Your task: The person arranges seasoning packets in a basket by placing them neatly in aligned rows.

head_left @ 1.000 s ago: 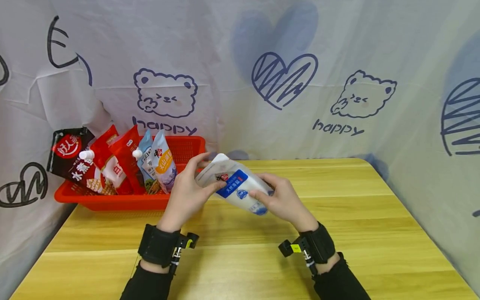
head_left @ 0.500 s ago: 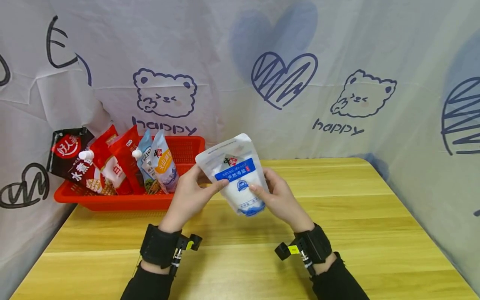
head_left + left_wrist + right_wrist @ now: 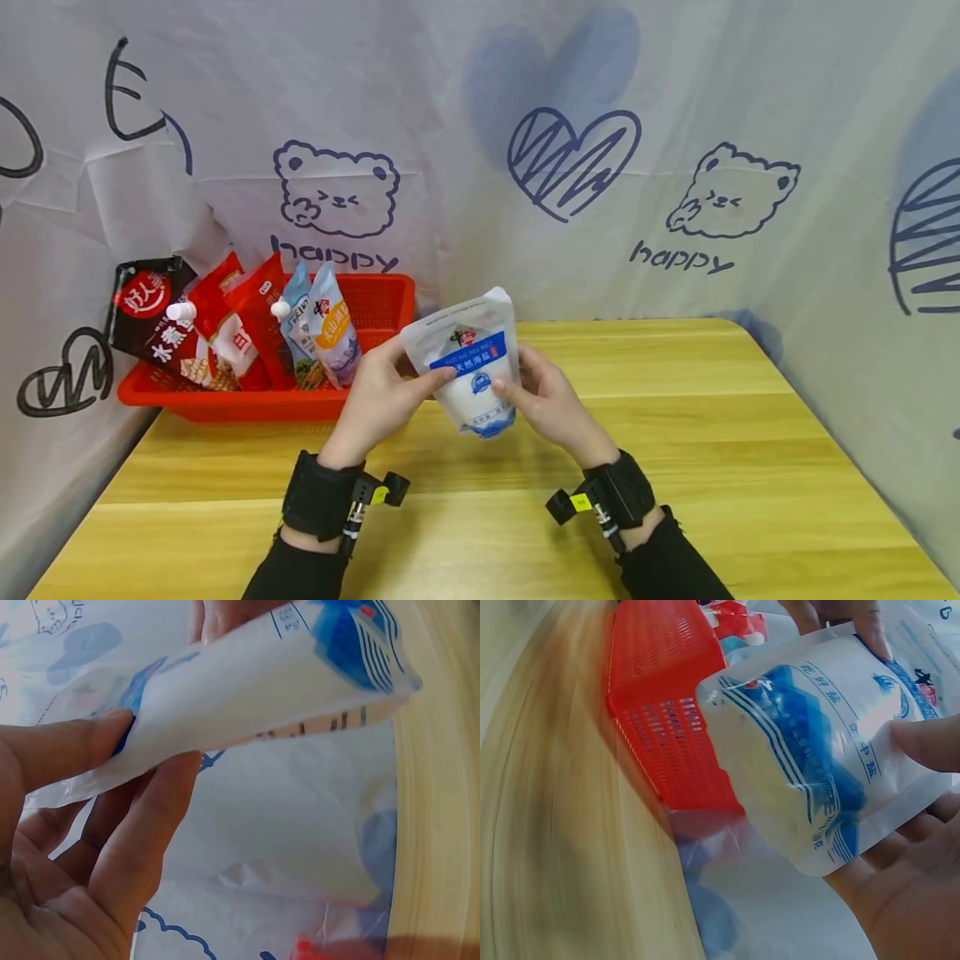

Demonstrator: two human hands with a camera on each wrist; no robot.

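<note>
Both hands hold up a white and blue bag of sea salt [image 3: 474,358] above the table, its printed front towards the head camera and its top leaning slightly right. My left hand [image 3: 384,398] pinches the bag's left side, thumb on the front and fingers behind, as the left wrist view also shows at the hand [image 3: 97,832]. On the other side my right hand [image 3: 553,406] grips the lower right edge, thumb across the front label. The right wrist view shows the bag's blue-striped bottom [image 3: 780,765] hanging free.
A red plastic basket [image 3: 262,407] stands at the back left of the wooden table [image 3: 660,467]. In it lean a black pouch [image 3: 153,321], red spouted pouches [image 3: 258,312], a light blue pouch [image 3: 298,321] and an orange-labelled bag [image 3: 333,329]. A printed white cloth [image 3: 465,242] hangs behind.
The salt bag, tilted back a second ago, has been turned upright with its front showing, then lowered slightly. Both hands keep their hold. The head view has shifted slightly.
</note>
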